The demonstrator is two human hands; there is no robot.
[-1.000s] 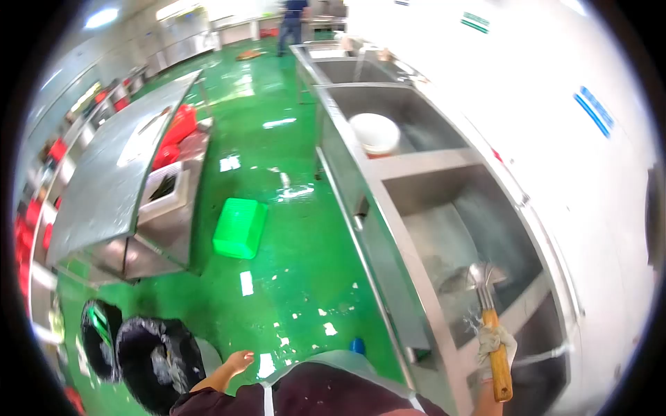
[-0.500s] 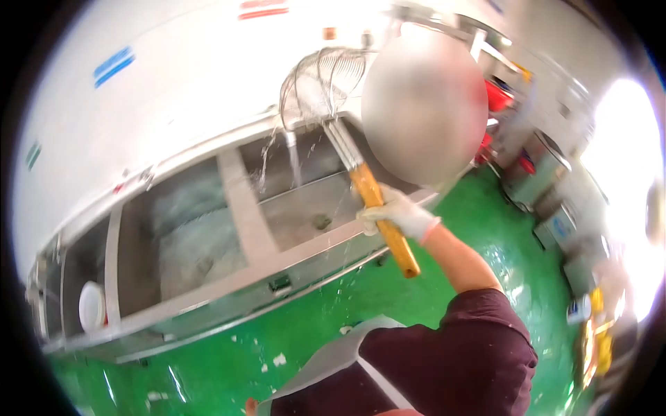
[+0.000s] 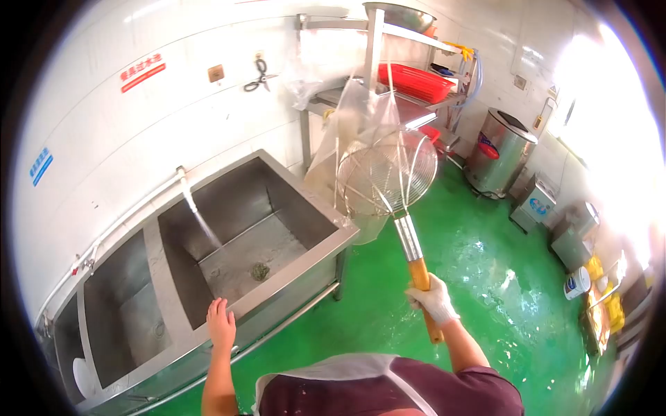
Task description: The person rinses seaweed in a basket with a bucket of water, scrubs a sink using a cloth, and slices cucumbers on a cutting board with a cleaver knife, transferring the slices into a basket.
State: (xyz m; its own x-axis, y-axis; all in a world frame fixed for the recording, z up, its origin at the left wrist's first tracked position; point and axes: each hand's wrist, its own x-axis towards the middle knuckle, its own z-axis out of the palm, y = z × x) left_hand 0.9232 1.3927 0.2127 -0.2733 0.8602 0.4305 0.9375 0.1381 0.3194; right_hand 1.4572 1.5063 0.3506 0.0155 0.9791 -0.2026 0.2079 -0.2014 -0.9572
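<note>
My right hand [image 3: 435, 299], in a white glove, grips the wooden handle of a large wire skimmer [image 3: 388, 177]. Its round mesh head is raised, beyond the sink's right end, in front of a hanging translucent plastic sheet [image 3: 331, 163]. My bare left hand [image 3: 221, 324] is at the front rim of the steel sink [image 3: 277, 299], fingers extended and holding nothing. Whether it presses on the rim is hard to tell. Water runs from a white tap [image 3: 186, 187] into the right basin, where a drain strainer [image 3: 260, 271] sits.
A metal shelf rack [image 3: 374, 48] holds a red basket [image 3: 416, 83] and a steel bowl [image 3: 402, 16]. Scissors [image 3: 260, 75] hang on the wall. Along the right stand a steel bin [image 3: 496, 156] and a white bucket [image 3: 577, 283]. The green floor [image 3: 472, 277] looks wet.
The skimmer has moved from above the sink, where water dripped off it, to the right, past the sink's end. My view has turned right. My left hand has come into view at the rim.
</note>
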